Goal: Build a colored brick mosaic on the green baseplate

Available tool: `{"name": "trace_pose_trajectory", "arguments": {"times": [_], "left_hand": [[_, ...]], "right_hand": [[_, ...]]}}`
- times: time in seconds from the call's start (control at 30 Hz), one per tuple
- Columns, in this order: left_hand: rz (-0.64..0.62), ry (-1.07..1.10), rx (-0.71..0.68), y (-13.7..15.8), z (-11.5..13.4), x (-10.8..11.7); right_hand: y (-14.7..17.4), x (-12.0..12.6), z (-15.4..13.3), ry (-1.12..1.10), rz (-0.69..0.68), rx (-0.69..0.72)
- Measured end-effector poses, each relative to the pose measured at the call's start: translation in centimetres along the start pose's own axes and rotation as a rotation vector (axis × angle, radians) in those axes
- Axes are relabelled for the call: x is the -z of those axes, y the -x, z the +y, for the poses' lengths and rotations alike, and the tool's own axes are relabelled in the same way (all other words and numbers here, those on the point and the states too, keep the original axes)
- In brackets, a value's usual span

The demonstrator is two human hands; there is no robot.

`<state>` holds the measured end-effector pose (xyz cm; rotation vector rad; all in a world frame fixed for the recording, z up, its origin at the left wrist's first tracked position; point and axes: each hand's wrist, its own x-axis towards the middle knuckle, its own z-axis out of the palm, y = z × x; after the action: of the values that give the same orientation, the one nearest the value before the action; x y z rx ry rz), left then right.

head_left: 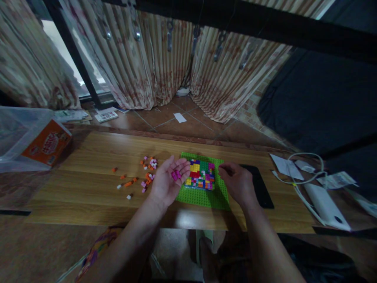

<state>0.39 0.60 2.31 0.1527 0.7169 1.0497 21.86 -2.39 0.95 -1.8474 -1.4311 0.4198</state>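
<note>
Cradles magenta bricks on the open, upturned left hand, at nine o'clock to the multicoloured brick mosaic on the green baseplate; curls the right hand at three o'clock, with indiscernible contents.

Striped curtains hang over brown floor tiles beside a probable window.

There is one left hand, one right hand, one green baseplate, one brick build, one black slab, one clear bin, one wooden table — plus many loose bricks, too small to count.
</note>
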Motion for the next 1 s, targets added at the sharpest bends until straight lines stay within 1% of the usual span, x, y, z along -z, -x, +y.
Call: {"name": "trace_pose_trajectory", "arguments": {"times": [0.1,0.23,0.3,0.43,0.53,0.73,0.9,1.0], "left_hand": [[-0.001,0.002,0.007,0.1,0.0,-0.2],[0.014,-0.006,0.006,0.2,0.0,-0.4],[0.023,-0.022,0.011,0.2,0.0,-0.4],[0.047,-0.073,0.039,0.2,-0.1,-0.4],[0.065,-0.095,0.053,0.2,-0.2,-0.4],[0.071,-0.101,0.049,0.3,-0.3,-0.3],[0.072,-0.094,0.043,0.3,-0.2,-0.2],[0.075,-0.097,0.041,0.3,-0.2,-0.2]], "right_hand": [[0.2,-0.2,-0.3,0.012,-0.037,0.016],[0.4,-0.5,-0.5,-0.035,-0.079,-0.033],[0.4,-0.6,-0.6,-0.023,-0.079,-0.042],[0.2,-0.8,-0.5,0.068,-0.055,-0.033],[0.1,-1.0,-0.4,0.166,-0.04,0.006],[0.4,-1.6,-0.1,0.305,-0.033,0.155],[0.4,-1.7,-0.1,0.326,-0.041,0.15],[0.4,-1.6,-0.2,0.274,-0.048,0.129]]}}
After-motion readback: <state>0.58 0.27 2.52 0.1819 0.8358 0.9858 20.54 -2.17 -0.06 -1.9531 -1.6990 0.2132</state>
